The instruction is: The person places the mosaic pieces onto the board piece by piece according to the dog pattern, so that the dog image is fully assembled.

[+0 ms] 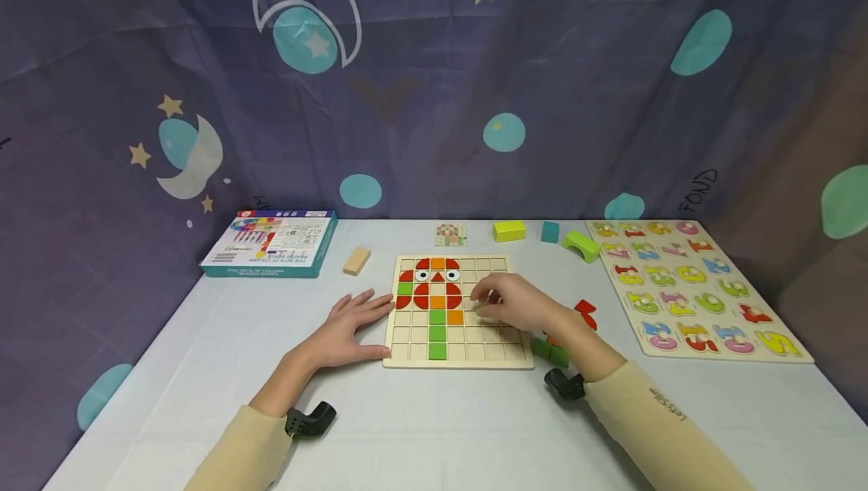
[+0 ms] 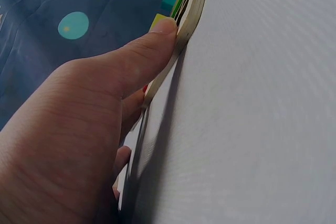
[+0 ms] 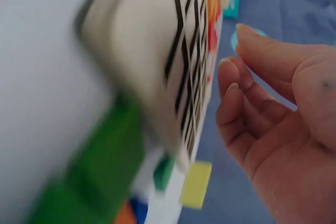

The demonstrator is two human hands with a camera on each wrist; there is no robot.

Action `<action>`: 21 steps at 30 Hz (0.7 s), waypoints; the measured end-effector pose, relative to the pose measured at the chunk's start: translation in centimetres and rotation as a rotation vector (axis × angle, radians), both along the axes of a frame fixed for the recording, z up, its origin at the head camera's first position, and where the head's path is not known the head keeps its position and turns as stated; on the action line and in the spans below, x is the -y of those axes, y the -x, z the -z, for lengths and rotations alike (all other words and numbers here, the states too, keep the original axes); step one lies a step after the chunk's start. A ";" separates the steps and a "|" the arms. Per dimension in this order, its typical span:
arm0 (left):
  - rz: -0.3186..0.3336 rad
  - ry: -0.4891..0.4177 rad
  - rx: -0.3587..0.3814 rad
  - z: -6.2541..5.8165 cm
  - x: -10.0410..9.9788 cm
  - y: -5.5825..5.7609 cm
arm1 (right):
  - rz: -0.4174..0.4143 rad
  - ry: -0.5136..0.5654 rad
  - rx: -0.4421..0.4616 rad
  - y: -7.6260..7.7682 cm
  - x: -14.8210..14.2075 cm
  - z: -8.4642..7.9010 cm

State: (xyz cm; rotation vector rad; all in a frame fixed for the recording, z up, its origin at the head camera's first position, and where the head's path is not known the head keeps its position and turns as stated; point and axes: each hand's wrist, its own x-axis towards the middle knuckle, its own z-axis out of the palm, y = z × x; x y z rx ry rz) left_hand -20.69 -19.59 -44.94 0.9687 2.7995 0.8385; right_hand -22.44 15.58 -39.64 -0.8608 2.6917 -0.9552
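Observation:
A wooden grid board (image 1: 488, 356) lies on the white table with a bird-like pattern of red, orange, green and eyed tiles on it. A column of green squares (image 1: 438, 333) runs down its middle, with an orange square (image 1: 455, 317) beside the top one. My left hand (image 1: 349, 331) rests at the board's left edge, fingers spread; in the left wrist view its thumb (image 2: 157, 35) touches the rim. Over the board's right half hovers my right hand (image 1: 518, 301), fingers loosely bent. The right wrist view shows nothing between its thumb and fingertips.
Loose green tiles (image 1: 551, 352) and red tiles (image 1: 586, 313) lie right of the board, partly behind my right forearm. A pattern card (image 1: 450, 234), yellow block (image 1: 508, 231), teal block (image 1: 550, 232) and green arch (image 1: 582, 245) stand behind. A number puzzle (image 1: 692, 303) lies right, a box (image 1: 271, 244) left.

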 end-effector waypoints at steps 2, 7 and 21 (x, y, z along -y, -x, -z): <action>-0.002 0.002 0.000 0.0 0.0 0.0 | 0.015 0.006 0.009 -0.2 -1.4 -0.3; -0.004 -0.003 -0.003 0.1 0.1 0.0 | 0.067 -0.022 0.017 -0.6 -4.8 -0.6; -0.006 -0.008 0.002 -0.1 0.0 -0.1 | 0.182 -0.154 0.058 -2.7 -10.3 -0.1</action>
